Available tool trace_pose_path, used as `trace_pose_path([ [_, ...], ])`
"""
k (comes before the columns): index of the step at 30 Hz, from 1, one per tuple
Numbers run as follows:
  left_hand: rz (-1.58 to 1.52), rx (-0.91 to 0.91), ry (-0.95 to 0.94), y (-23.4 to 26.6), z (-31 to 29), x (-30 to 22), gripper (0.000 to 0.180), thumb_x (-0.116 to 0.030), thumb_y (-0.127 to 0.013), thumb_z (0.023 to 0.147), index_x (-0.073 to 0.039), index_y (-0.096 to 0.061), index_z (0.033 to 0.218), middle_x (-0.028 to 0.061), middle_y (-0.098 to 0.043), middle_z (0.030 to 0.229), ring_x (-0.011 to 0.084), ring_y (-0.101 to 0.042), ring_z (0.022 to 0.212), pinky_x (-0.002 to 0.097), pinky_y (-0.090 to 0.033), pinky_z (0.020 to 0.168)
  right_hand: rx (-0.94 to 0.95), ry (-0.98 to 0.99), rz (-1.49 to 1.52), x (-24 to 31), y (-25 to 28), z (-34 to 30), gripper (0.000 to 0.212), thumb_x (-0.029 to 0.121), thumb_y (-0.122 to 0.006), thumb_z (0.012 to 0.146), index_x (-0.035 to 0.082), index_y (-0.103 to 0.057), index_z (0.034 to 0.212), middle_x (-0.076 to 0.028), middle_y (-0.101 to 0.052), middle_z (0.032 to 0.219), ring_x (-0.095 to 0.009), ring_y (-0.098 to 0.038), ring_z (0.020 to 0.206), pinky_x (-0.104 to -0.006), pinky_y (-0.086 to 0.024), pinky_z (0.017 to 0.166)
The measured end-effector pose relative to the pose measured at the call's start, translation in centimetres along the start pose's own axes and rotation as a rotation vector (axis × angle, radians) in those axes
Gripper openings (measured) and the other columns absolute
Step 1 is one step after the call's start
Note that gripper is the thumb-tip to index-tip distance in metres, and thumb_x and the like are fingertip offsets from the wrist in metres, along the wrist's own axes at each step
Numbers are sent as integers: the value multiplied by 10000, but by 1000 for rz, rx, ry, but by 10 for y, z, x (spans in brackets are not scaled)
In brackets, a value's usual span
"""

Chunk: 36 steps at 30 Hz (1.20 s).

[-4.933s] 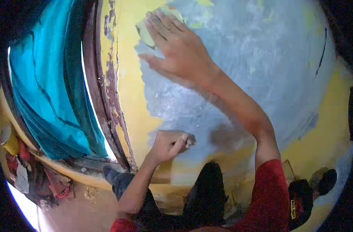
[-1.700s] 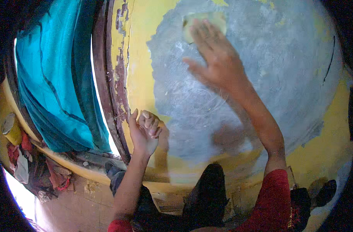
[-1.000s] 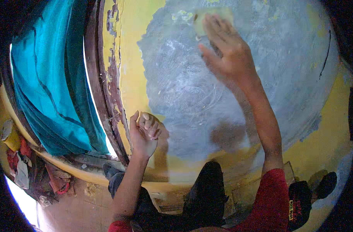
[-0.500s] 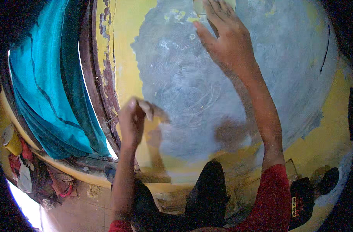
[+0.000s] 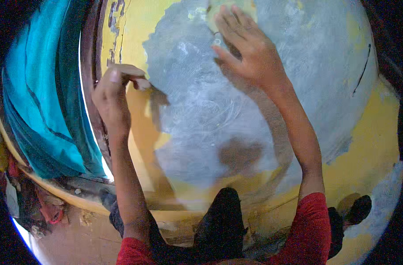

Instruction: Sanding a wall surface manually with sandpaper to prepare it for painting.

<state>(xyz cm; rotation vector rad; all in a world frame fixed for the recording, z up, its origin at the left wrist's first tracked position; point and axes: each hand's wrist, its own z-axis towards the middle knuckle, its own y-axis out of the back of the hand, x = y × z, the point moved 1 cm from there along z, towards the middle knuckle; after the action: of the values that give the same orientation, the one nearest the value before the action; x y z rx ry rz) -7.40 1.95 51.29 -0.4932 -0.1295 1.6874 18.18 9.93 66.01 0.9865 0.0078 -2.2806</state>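
My right hand (image 5: 250,51) is raised high on the wall, its fingers stretched over a pale yellowish flat sheet (image 5: 213,17). The hand holds this sheet against a grey patch (image 5: 201,110) of the wall. Most of the sheet lies behind my fingers, and its exact kind is not clear. Farther left and lower, my left hand (image 5: 117,86) hangs in front of the yellow wall strip near the dark door frame. Its fingers are loosely curled, and I see nothing in them. Shadows of both arms fall on the wall.
A teal curtain (image 5: 42,115) hangs at the left beside the brown, peeling frame (image 5: 92,48). Cluttered cloths and scraps (image 5: 40,203) lie at lower left. My bent knee (image 5: 223,207) is close to the wall's foot. A dark crack-like line (image 5: 362,70) runs at right.
My left hand has moved up and to the left, toward the frame. My right hand has shifted slightly left and down with the sheet. The whole view has also shifted a little.
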Motion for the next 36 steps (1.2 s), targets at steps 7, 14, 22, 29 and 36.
trace_pose_path([
  [7, 368, 15, -117, -42, -33, 17, 149, -91, -589, 1009, 18, -674, 952, 115, -689, 889, 206, -666, 802, 325, -528, 746, -68, -125, -134, -9, -10, 8, 617, 343, -711, 959, 5, -563, 1454, -174, -549, 1522, -358, -492, 1435, -451, -400, 1183],
  [14, 223, 71, -234, -37, -47, 38, 82, -6, -600, 947, 11, -674, 918, 128, -681, 825, 224, -651, 757, 324, -527, 705, -46, -78, -111, -3, -14, 1, 641, 372, -675, 963, -39, -546, 1438, -228, -545, 1502, -417, -475, 1429, -487, -390, 1193],
  [22, 189, 111, -307, -27, -50, 51, 175, -123, -611, 948, -2, -682, 844, 122, -681, 765, 228, -617, 692, 350, -497, 674, 13, -27, -104, 4, -10, 12, 614, 390, -648, 983, 57, -538, 1487, -172, -523, 1537, -465, -427, 1437, -547, -318, 1222],
  [29, 181, 131, -319, -30, -49, 48, 229, -200, -609, 955, -38, -694, 816, 81, -678, 719, 220, -593, 685, 361, -466, 685, 67, 52, -27, 21, -17, 8, 615, 362, -682, 974, 93, -535, 1507, -168, -507, 1557, -437, -407, 1472, -511, -299, 1238],
  [36, 299, 190, -303, -30, -45, 39, 269, -263, -600, 968, -72, -691, 801, 62, -686, 707, 223, -582, 675, 351, -442, 709, 27, -60, 2, 17, -14, 5, 688, 379, -683, 971, 36, -480, 1531, -217, -482, 1564, -448, -372, 1494, -521, -297, 1236],
])
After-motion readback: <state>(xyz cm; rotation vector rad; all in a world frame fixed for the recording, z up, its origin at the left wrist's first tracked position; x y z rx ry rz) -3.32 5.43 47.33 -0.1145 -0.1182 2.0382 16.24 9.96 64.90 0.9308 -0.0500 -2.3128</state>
